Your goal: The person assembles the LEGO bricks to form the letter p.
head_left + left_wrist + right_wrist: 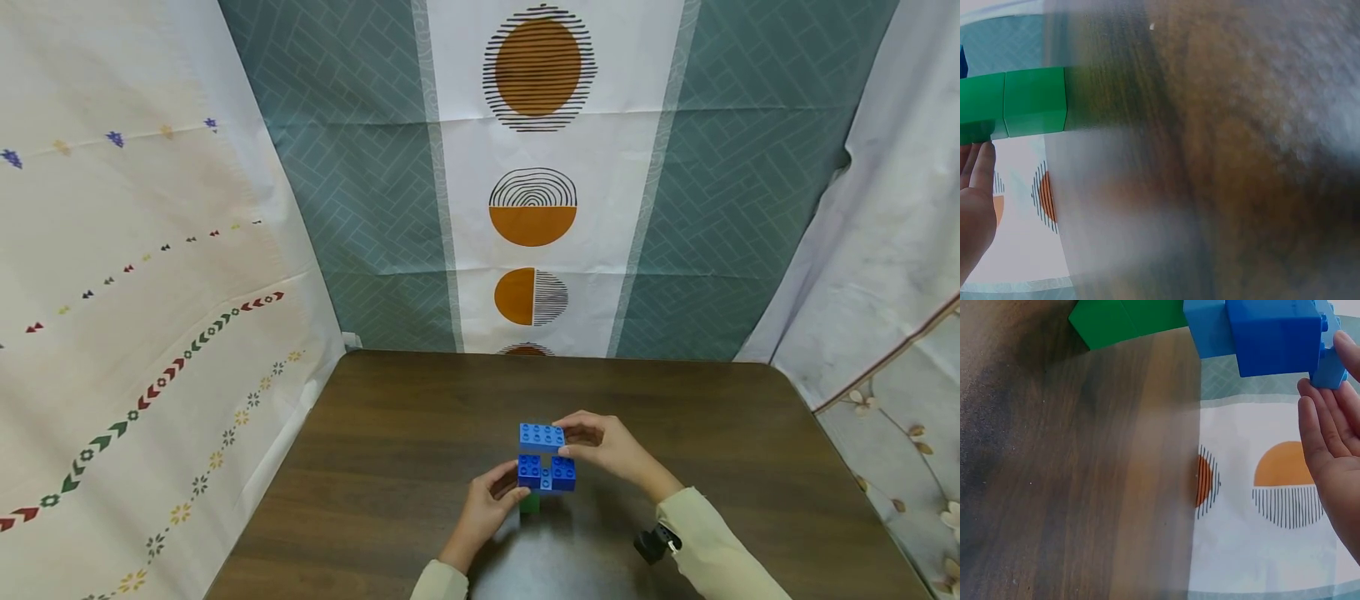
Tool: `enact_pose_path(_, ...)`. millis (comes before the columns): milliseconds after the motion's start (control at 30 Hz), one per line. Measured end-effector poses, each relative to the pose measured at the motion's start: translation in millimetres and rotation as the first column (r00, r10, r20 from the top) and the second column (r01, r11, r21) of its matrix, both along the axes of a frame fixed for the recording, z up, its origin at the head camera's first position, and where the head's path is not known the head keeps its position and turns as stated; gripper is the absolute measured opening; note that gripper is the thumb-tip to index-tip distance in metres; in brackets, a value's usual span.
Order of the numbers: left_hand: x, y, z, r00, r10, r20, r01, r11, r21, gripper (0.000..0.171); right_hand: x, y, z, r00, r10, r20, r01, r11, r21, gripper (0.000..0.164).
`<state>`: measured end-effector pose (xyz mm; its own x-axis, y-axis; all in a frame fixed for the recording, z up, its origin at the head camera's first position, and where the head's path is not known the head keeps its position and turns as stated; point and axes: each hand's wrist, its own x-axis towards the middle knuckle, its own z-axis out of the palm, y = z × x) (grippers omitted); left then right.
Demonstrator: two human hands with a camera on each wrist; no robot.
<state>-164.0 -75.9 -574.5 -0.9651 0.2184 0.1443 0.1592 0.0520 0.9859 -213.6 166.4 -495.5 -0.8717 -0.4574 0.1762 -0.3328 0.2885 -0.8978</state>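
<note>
A tower of toy building bricks stands on the table, with green bricks point(1035, 103) stacked at its base. Higher up, a light blue brick point(1211, 328) carries two dark blue bricks point(563, 473), set side by side with a gap between their studs. My left hand point(483, 508) holds the tower from the left, thumb in front and fingers behind. Above the dark blue bricks, my right hand point(611, 446) pinches the right end of a long light blue studded brick point(534, 437). In the right wrist view this brick overlaps the dark blue one.
The brown wooden table point(420, 417) reaches back to a teal and white patterned cloth point(360, 208). White cloths hang at the left and right sides. A black wrist device point(651, 546) hangs by the right sleeve point(712, 533).
</note>
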Motion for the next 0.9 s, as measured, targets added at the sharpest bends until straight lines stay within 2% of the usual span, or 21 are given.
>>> enact_pose_path(367, 0.0, 1, 1.4, 1.000, 0.003, -0.002, -0.003, 1.000, 0.010, 0.038, 11.6, -2, 1.1, 1.000, 0.028, 0.003, -0.028, 0.999, -0.025, 0.036)
enact_pose_path(567, 7.8, 1, 24.2, 1.000, -0.004, 0.004, 0.004, 1.000, 0.008, 0.037, 16.6, -2, 2.0, 0.999, 0.042, -0.021, -0.042, 0.999, -0.012, 0.036)
enact_pose_path(767, 1.8, 0, 7.1, 1.000, 0.000, 0.012, 0.000, 1.000, 0.012, 0.038, 20.3, -4, 0.1, 0.997, 0.049, -0.051, -0.050, 0.999, -0.008, 0.035)
enact_pose_path(800, 2.1, 0, 7.0, 1.000, -0.002, 0.006, 0.001, 1.000, 0.018, 0.038, 20.6, -4, -0.3, 0.997, 0.050, -0.051, -0.051, 0.999, -0.008, 0.034)
enact_pose_path(900, 5.7, 1, 17.5, 1.000, -0.003, -0.016, 0.003, 1.000, 0.023, 0.037, 20.6, -4, -0.8, 0.998, 0.048, -0.046, -0.048, 0.999, -0.002, 0.034)
